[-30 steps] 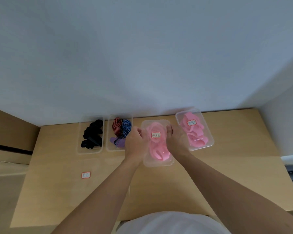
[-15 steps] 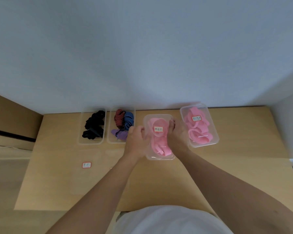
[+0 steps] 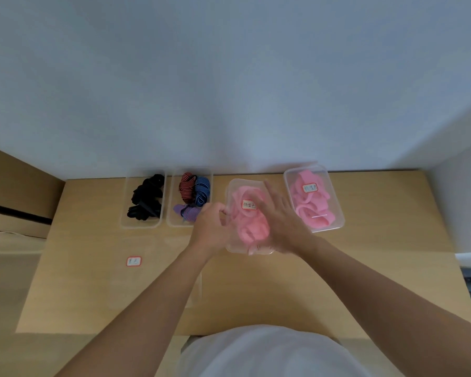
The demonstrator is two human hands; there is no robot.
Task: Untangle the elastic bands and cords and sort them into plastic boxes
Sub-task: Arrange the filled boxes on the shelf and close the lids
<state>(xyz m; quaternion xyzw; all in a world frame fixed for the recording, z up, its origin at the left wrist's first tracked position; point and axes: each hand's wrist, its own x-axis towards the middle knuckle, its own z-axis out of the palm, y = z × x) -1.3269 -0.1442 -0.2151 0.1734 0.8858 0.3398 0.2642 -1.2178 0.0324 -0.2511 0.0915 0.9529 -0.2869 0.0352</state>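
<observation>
The clear plastic box of pink elastic bands point(image 3: 231, 192) lies between both hands above the light wooden table point(image 3: 370, 257). The left hand point(image 3: 210, 227) curls its fingers round the box's left rim, gripping it. The right hand point(image 3: 282, 221), blurred, lies spread with straight fingers over the top, grasping nothing. Just right of that hand stands a second clear box of pink bands point(image 3: 335, 194). Left of the gripping hand is a clear box of striped cords point(image 3: 174, 213), then a clear box of black cords point(image 3: 125, 213).

Soft, even, slightly dim light, faint shadows, wide-angle bending at edges, motion blur on the right hand point(image 3: 280, 224).
</observation>
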